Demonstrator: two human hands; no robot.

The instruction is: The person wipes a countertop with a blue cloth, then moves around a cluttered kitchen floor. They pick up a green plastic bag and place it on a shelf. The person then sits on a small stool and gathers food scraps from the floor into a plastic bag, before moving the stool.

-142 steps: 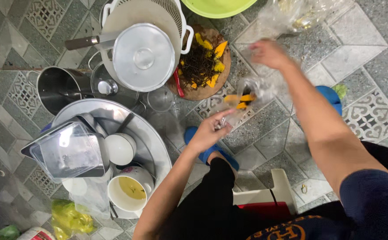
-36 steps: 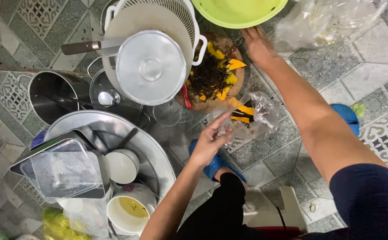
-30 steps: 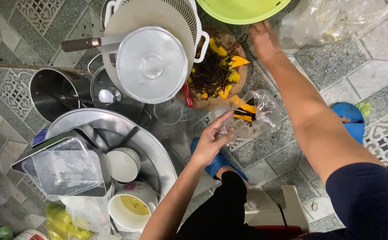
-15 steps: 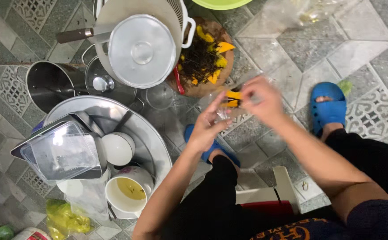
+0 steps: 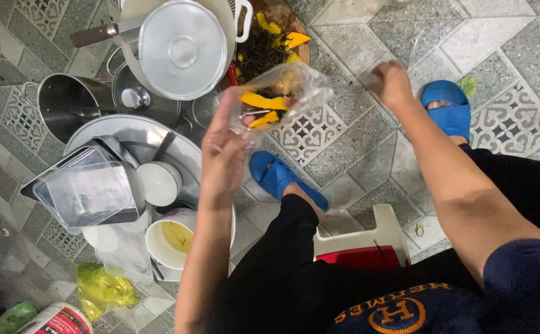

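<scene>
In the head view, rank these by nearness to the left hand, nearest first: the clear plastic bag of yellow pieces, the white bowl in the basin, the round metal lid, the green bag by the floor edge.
1. Clear plastic bag: in the left hand grip, at its fingertips.
2. White bowl: just left of the hand, in the basin.
3. Round metal lid: up and left, atop the pot.
4. Green bag: far down-left, on the tiles.

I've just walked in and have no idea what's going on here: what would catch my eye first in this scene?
Probably the clear plastic bag of orange peelings, held up at centre in the left hand, with the right hand out to its right. Next, the round metal lid shining at the top, over a heap of pots and bowls on the left. Bright blue sandals stand out on the patterned tile floor.
</scene>
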